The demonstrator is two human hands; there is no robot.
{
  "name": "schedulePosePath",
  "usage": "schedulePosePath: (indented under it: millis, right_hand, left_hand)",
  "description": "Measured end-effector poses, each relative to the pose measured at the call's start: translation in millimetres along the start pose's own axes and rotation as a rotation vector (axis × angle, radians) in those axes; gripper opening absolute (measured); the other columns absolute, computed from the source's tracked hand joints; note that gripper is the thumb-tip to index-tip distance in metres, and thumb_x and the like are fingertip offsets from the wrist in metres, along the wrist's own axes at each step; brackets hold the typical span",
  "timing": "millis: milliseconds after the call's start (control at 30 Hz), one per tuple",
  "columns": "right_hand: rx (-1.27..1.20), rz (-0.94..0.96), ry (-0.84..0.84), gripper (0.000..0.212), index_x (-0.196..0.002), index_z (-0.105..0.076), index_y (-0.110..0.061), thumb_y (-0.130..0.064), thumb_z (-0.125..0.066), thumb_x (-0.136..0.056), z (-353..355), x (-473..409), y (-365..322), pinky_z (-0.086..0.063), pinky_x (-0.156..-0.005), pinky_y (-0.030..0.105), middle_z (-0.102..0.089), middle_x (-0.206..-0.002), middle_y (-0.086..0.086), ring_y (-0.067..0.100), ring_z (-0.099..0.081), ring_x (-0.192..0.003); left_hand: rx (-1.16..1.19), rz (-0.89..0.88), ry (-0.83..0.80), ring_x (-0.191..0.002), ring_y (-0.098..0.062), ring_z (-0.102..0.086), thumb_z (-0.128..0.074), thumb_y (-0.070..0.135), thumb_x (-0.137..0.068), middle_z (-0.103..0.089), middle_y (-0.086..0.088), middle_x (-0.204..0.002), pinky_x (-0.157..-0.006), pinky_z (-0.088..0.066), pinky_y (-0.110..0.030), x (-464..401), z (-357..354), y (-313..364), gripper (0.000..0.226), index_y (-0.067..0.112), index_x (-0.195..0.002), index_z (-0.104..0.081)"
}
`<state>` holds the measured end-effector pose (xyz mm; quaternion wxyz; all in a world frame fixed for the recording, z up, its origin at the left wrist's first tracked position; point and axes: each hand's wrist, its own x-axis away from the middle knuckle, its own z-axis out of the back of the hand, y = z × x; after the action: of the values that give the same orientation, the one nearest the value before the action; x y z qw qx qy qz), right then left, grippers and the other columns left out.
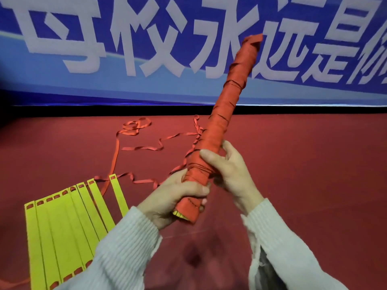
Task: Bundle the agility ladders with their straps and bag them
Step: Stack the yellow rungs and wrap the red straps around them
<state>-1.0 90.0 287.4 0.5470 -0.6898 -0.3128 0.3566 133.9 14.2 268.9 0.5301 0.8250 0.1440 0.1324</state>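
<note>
Red carpet (314, 164), strap-wound cylindrical bundle (222, 126), flat yellow rungs (62, 216)

Bare red floor (303, 164) lay open to the right of the hands. To the left, yellow ladder slats (69, 208) covered the floor, fanned out side by side. Loose red straps (144, 147) curled across the floor in the middle. A blue banner (125, 59) closed off the back.

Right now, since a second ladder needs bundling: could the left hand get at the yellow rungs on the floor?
Probably not yet: the left hand grips the wrapped bundle. The yellow rungs lie uncovered, just left of it.
</note>
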Motion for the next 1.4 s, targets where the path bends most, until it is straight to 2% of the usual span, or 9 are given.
schedulePosePath:
  millis: [67,200,333,467,600,800,900,1100,1400]
  right_hand:
    - [0.099,0.101,0.092,0.05,-0.122,-0.058,-0.013,-0.021,-0.086,-0.081,-1.6,-2.3,2.2,-0.058,-0.067,0.035,-0.076,-0.084,0.002,0.017,-0.072,-0.074]
    - [0.388,0.198,0.242,0.061,-0.121,-0.059,-0.032,-0.057,-0.082,-0.07,0.7,-7.9,-2.7,-0.059,-0.081,0.044,-0.079,-0.084,-0.003,0.017,-0.075,-0.08]
    - [0.047,-0.021,0.012,0.052,-0.094,-0.073,-0.007,-0.058,-0.073,-0.081,-9.3,0.4,1.6,-0.06,-0.079,0.047,-0.077,-0.088,0.019,0.029,-0.072,-0.077]
    - [0.388,0.055,0.171,0.059,-0.07,-0.07,-0.009,-0.068,-0.074,-0.077,-8.5,-0.5,-0.2,-0.048,-0.06,0.036,-0.068,-0.061,0.009,0.019,-0.059,-0.056]
    - [0.658,0.034,0.229,0.055,-0.062,-0.067,-0.022,-0.075,-0.066,-0.076,-3.7,-2.1,-3.8,-0.048,-0.062,0.035,-0.065,-0.057,-0.01,0.009,-0.058,-0.055]
    - [0.314,0.074,0.17,0.064,-0.101,-0.068,-0.015,-0.068,-0.076,-0.067,-2.0,0.1,-5.8,-0.055,-0.074,0.046,-0.074,-0.075,0.004,0.012,-0.066,-0.069]
    - [0.417,0.04,0.244,0.059,-0.108,-0.06,-0.025,-0.067,-0.079,-0.07,-2.8,2.2,-4.8,-0.047,-0.063,0.036,-0.065,-0.063,-0.008,0.005,-0.061,-0.057]
    - [0.15,0.226,0.029,0.014,-0.099,-0.064,-0.008,0.004,-0.069,-0.092,-2.1,5.4,-14.3,-0.047,-0.056,0.024,-0.062,-0.064,-0.001,0.01,-0.055,-0.053]
    - [0.178,0.311,-0.133,0.012,-0.092,-0.078,-0.011,-0.009,-0.068,-0.086,1.1,10.8,-20.7,-0.049,-0.061,0.022,-0.072,-0.074,-0.002,0.006,-0.059,-0.063]
  left_hand:
    - [-0.101,0.015,0.029,-0.063,-0.022,-0.065,-0.081,0.01,-0.066,-0.063,-0.01,-0.081,-0.057,-0.057,-0.033,-1.5,0.9,5.1,0.048,0.003,-0.107,-0.059]
    - [-0.539,-0.173,0.279,-0.063,-0.015,-0.061,-0.084,0.028,-0.066,-0.064,0.002,-0.074,-0.06,-0.051,-0.031,-8.4,-10.2,1.2,0.04,0.014,-0.098,-0.064]
    - [-0.148,-0.059,-0.013,-0.064,-0.021,-0.062,-0.067,0.007,-0.073,-0.064,-0.015,-0.076,-0.062,-0.054,-0.032,-0.9,-4.1,-3.4,0.019,0.003,-0.091,-0.066]
    - [-0.087,0.012,0.016,-0.069,-0.024,-0.069,-0.076,0.011,-0.074,-0.069,-0.014,-0.084,-0.061,-0.061,-0.034,-1.0,-4.4,2.7,0.028,0.0,-0.099,-0.068]
    - [-0.303,-0.079,0.158,-0.075,-0.025,-0.069,-0.078,0.004,-0.089,-0.073,-0.015,-0.085,-0.075,-0.061,-0.041,-4.2,-3.7,2.1,0.02,0.0,-0.105,-0.068]
    - [-0.456,-0.317,0.323,-0.065,-0.01,-0.063,-0.08,0.008,-0.087,-0.071,0.005,-0.073,-0.064,-0.049,-0.026,-8.0,-9.6,-7.3,0.02,0.018,-0.1,-0.07]
    - [-0.596,-0.383,0.425,-0.076,-0.01,-0.07,-0.083,0.024,-0.082,-0.076,0.008,-0.089,-0.071,-0.054,-0.031,-11.7,-0.4,-6.8,0.053,0.026,-0.13,-0.062]
    - [-0.356,-0.497,0.425,-0.084,-0.023,-0.074,-0.085,0.013,-0.079,-0.077,-0.005,-0.097,-0.078,-0.06,-0.042,-12.6,0.7,-1.8,0.048,0.024,-0.12,-0.062]
    - [-0.304,-0.676,0.387,-0.078,-0.022,-0.067,-0.065,0.047,-0.09,-0.071,-0.005,-0.093,-0.071,-0.052,-0.037,-9.3,2.4,-0.4,0.038,0.023,-0.119,-0.062]
